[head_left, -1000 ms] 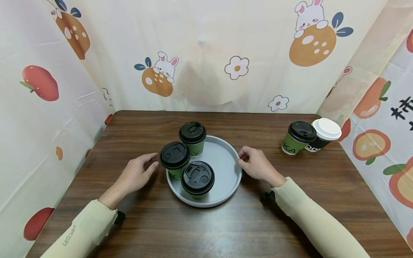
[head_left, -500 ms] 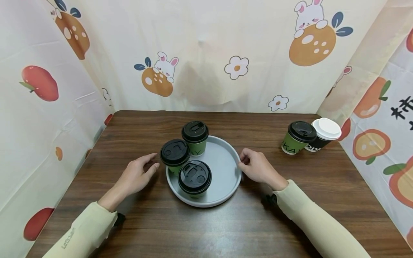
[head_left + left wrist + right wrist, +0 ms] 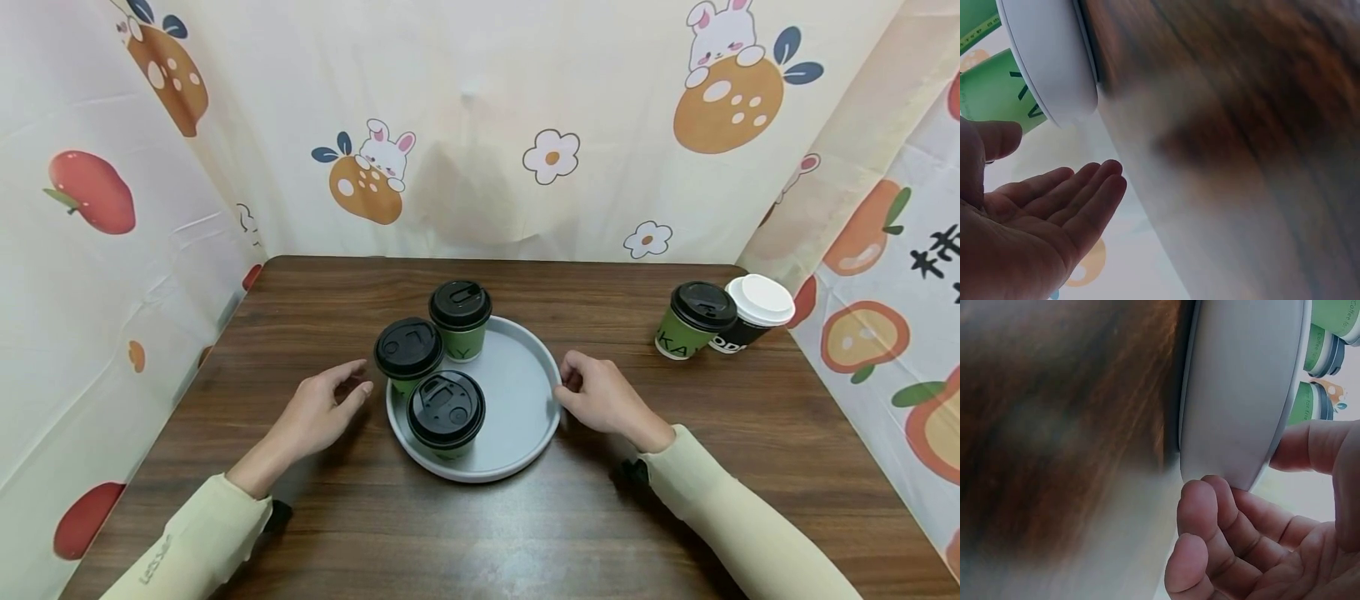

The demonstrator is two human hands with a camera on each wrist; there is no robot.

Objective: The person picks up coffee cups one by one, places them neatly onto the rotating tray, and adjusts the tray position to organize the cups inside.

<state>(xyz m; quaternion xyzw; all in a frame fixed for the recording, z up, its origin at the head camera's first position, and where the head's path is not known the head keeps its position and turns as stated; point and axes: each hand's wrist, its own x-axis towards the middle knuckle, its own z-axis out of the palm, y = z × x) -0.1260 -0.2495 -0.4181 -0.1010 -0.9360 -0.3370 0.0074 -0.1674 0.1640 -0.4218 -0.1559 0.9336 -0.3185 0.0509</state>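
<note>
A round pale grey turntable [image 3: 517, 392] lies on the brown table. On its left half stand three green paper cups with black lids: a back cup [image 3: 462, 321], a left cup [image 3: 408, 350] and a front cup [image 3: 447, 412]. My right hand [image 3: 603, 396] pinches the turntable's right edge; in the right wrist view the thumb is on the rim [image 3: 1241, 381] and curled fingers touch the side. Left of the turntable, my left hand [image 3: 318, 412] hovers with loosely extended fingers. The left wrist view shows this hand [image 3: 1054, 219] apart from the rim, holding nothing.
At the table's back right stand a green cup with a black lid [image 3: 697, 317] and a black cup with a white lid [image 3: 759, 304], close together. Cream cloth with printed fruit and rabbits [image 3: 472, 125] encloses the back and sides of the table [image 3: 480, 542].
The turntable has rotated clockwise: the back cup shifted right, the left cup slightly backward, the front cup left. My right hand moved slightly toward me with the rim; my left hand stayed nearly still.
</note>
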